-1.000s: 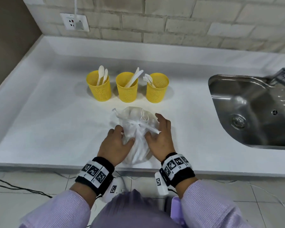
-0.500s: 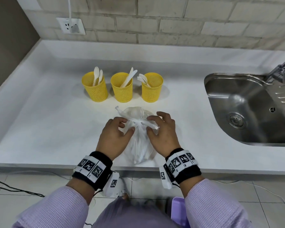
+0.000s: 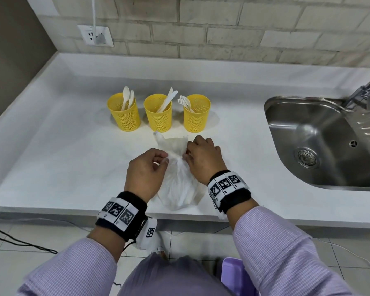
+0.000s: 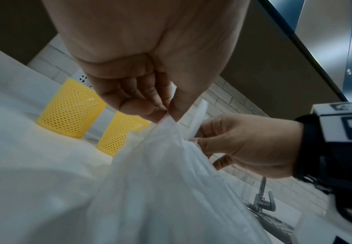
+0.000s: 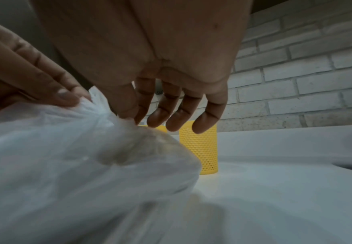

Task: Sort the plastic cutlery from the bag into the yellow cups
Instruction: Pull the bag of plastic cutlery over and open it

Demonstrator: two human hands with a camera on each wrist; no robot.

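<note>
Hands now pinch bag (image 3: 178, 184) neck, translucent, crinkled

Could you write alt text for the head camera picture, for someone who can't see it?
Two hands, left hand and right hand, pinch the gathered neck of a white plastic bag on a white counter. Behind it stand three yellow cups holding white spoons, knives and forks; a steel sink lies to the right.

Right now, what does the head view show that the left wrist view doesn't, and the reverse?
Head view only: white cutlery standing in the three yellow cups, and the sink basin. Left wrist view only: from below, the left hand pinching the bag's gathered neck between thumb and fingers. Both: the right hand gripping the same neck, and the bag on the counter.
</note>
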